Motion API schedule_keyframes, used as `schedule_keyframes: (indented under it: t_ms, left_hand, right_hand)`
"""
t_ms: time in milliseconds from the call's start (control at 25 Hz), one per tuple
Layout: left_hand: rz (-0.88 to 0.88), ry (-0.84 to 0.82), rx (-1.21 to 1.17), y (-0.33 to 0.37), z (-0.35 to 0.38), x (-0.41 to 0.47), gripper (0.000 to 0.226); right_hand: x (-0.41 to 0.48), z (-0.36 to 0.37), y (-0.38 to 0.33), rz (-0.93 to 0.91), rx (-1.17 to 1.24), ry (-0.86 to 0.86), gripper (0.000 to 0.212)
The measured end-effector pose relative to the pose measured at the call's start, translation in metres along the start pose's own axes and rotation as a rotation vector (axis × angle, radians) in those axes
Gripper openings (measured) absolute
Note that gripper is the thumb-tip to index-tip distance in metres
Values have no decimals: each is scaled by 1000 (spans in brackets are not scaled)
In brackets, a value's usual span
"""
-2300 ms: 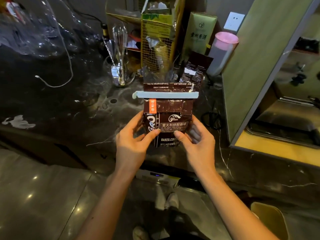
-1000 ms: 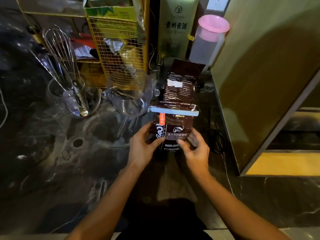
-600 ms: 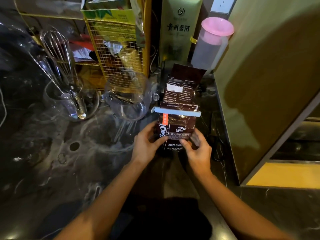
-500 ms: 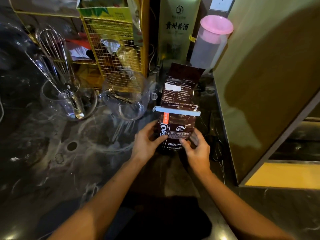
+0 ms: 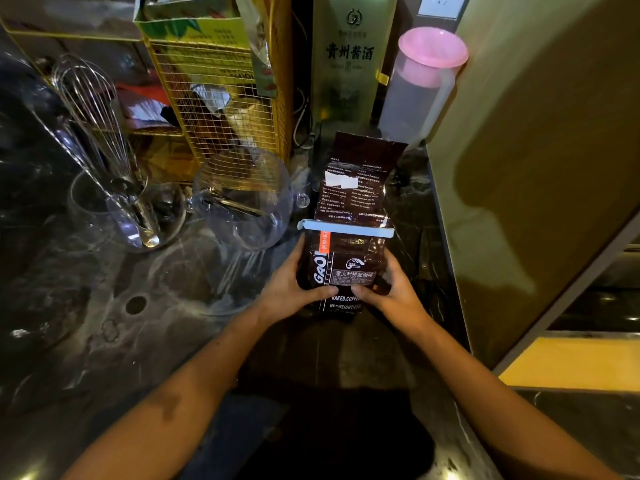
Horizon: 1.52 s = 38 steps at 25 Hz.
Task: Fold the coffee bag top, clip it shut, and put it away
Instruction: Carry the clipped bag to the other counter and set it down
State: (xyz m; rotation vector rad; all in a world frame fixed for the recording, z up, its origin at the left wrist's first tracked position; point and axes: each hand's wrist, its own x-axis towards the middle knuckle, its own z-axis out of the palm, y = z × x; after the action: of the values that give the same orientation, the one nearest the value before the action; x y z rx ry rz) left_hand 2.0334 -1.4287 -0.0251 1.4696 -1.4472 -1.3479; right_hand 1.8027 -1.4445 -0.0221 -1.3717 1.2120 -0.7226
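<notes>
I have carried the coffee bag [image 5: 346, 268] in from the front edge of the counter [image 5: 156, 306] toward its back right corner, and it now stands low against the dark stone instead of held up in the air as it was two seconds ago. My left hand [image 5: 294, 289] and right hand [image 5: 391, 292] clasp its lower half from either side, thumbs across the printed face and fingers [image 5: 389, 268] wrapped behind. The pale blue clip [image 5: 346, 231] sits across the folded top, so I judge folding and clipping done and only the putting away left. Just behind it leans a second brown bag [image 5: 356, 181], with the clear measuring jug [image 5: 242, 199] beside on the left and the pink-lidded pitcher [image 5: 422, 81] further back. Over the last half second the bag has barely shifted, so I take it as nearly seated; whether its base touches the counter I cannot tell.
</notes>
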Motion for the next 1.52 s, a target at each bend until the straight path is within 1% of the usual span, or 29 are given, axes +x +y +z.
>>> schedule_keyframes:
  t_ms: [120, 240, 360, 520, 680, 880, 1040, 1200, 1320, 1520]
  left_hand:
    - [-5, -82, 19, 4, -7, 11, 119]
    - [-18, -103, 50, 6, -7, 18, 111]
    - [-19, -39, 92, 8, -2, 16, 109]
    - [59, 44, 159, 9, 5, 17, 104]
    - [99, 101, 159, 12, 8, 26, 103]
    - [108, 77, 209, 13, 10, 27, 102]
    - [82, 37, 229, 11, 6, 26, 99]
    - [50, 70, 230, 10, 8, 23, 100]
    - [67, 85, 230, 11, 9, 22, 102]
    - [95, 98, 231, 15, 12, 23, 100]
  right_hand:
    - [13, -7, -5, 3, -4, -73, 97]
    - [20, -9, -6, -10, -14, -66, 94]
    - [25, -8, -5, -55, -64, -42, 89]
    - [32, -10, -7, -125, -118, -27, 92]
    - [42, -14, -11, -158, -214, -27, 86]
    - [40, -13, -4, -144, -173, -3, 93]
    - [33, -9, -1, -145, -170, 19, 92]
    - [33, -10, -3, -154, -191, 5, 89]
    - [33, -13, -2, -131, -197, -15, 93]
    - [30, -12, -4, -124, -203, -35, 90]
